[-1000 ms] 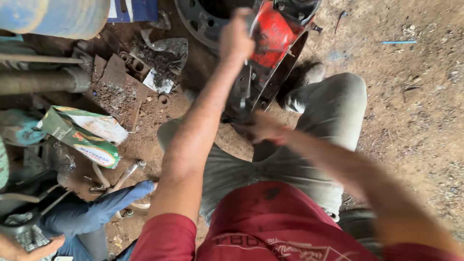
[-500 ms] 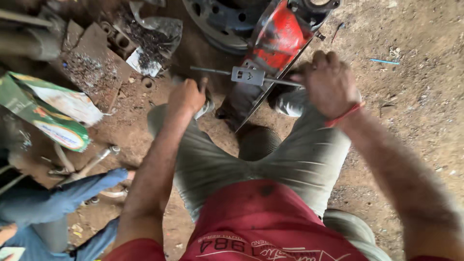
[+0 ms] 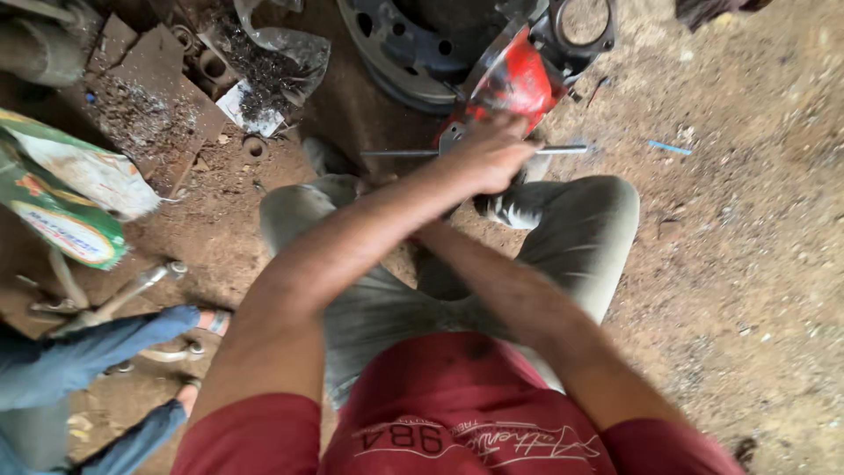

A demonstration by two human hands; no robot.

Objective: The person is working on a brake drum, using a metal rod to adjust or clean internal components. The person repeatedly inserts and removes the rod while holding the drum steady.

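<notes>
Thin metal rod (image 3: 396, 153) lies crosswise on the red machine part (image 3: 514, 81), which sits on the dirt floor (image 3: 756, 264) just beyond the seated person's knees, near the top edge of the view, leaning against a dark wheel rim (image 3: 396, 44). The rod runs left to right through some fitting on the red part, both ends sticking out. Left hand (image 3: 492, 154) reaches across the body and is closed down on the rod's middle, fingers wrapped, knuckles up. Judged step: turning or working the cross-handle on the red part, mid-turn, arms crossed over. The next move likely calls for a regrip, since the crossed arms leave little swing, and for keeping the rod square so it does not slip from the fitting. Right hand is hidden: the right forearm (image 3: 492, 281) runs under the left arm and its end is covered, so cannot tell whether it is closed on anything. The fitting itself is covered by the left hand. Motion blur smears the red part. Out left: rusty plates and scrap (image 3: 149, 105), a green-and-white bag (image 3: 61, 207) cut by the left edge, a wrench-like tool (image 3: 132, 290) on the floor, and another person's blue trouser legs (image 3: 79, 361) at the lower left corner, mostly cut off.
</notes>
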